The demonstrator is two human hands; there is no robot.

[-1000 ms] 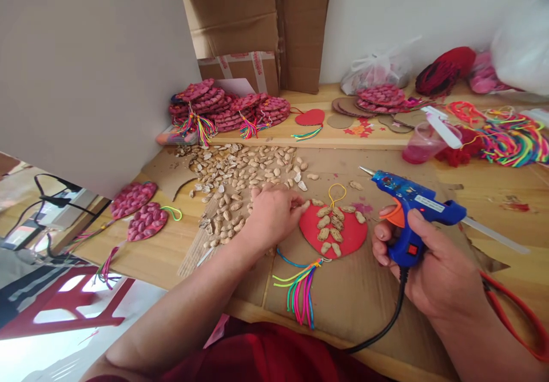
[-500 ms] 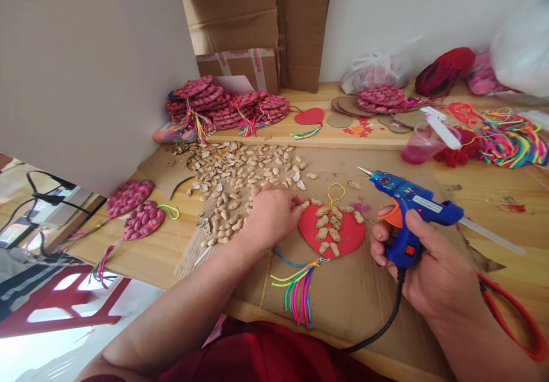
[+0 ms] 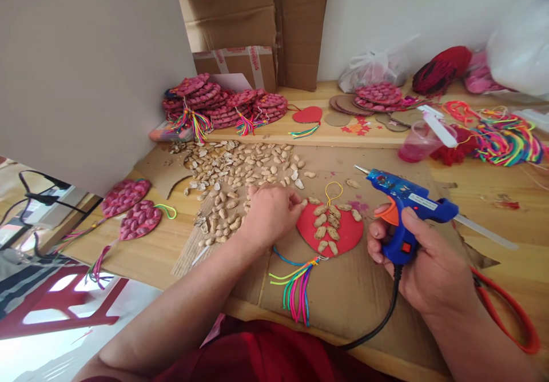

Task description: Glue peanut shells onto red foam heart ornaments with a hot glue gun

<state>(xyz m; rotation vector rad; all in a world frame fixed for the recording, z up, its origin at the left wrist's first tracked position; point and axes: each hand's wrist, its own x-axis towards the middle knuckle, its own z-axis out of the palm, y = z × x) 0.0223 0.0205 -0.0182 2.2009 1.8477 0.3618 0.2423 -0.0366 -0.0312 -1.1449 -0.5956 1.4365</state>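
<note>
A red heart cutout (image 3: 343, 234) lies on a cardboard sheet (image 3: 364, 296), with several peanut shells stuck on it, a yellow loop at its top and a rainbow tassel (image 3: 295, 285) below. My left hand (image 3: 268, 213) rests at the heart's left edge, its fingers pinched on a peanut shell (image 3: 303, 203). My right hand (image 3: 422, 267) grips a blue glue gun (image 3: 405, 210) just right of the heart, nozzle pointing up and left, clear of the heart.
A pile of loose peanut shells (image 3: 235, 182) spreads behind my left hand. Finished pink hearts (image 3: 132, 210) lie at the left and in stacks (image 3: 223, 104) at the back. Coloured cords (image 3: 506, 136), a pink cup (image 3: 414, 142), red-handled scissors (image 3: 510, 313) and cardboard boxes (image 3: 253, 22) surround the work.
The view has drifted slightly. Both hands stay almost where they were, the left at the heart's edge, the right holding the glue gun.
</note>
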